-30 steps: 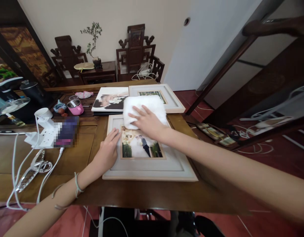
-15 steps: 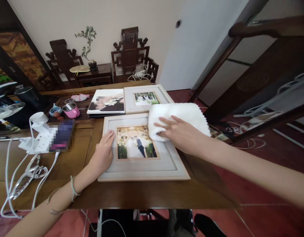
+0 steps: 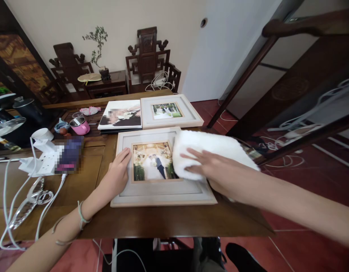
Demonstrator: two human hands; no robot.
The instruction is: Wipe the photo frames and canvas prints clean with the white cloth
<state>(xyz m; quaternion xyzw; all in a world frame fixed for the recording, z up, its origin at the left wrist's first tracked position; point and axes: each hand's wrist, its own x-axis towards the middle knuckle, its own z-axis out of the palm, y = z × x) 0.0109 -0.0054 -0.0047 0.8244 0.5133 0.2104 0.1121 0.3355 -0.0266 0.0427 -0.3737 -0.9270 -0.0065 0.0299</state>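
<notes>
Left hand point(image 3: 117, 170) flat on near framed photo point(image 3: 153, 162), right hand point(image 3: 209, 164) spread over white cloth point(image 3: 216, 141) — wiping apparently underway, completion unclear.

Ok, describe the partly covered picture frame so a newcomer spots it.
Go to the near side of the brown wooden table. A pale picture frame lies flat there, its right side partly under a white fluffy cloth. Unlike the frame behind it, which shows a green lawn, its photo shows a couple before a golden backdrop.

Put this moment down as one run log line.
Left hand: on left edge of near picture frame | right hand: spread on white cloth | cloth: overlaps frame's right side, reaches beyond it | frame's photo: mostly visible
</notes>
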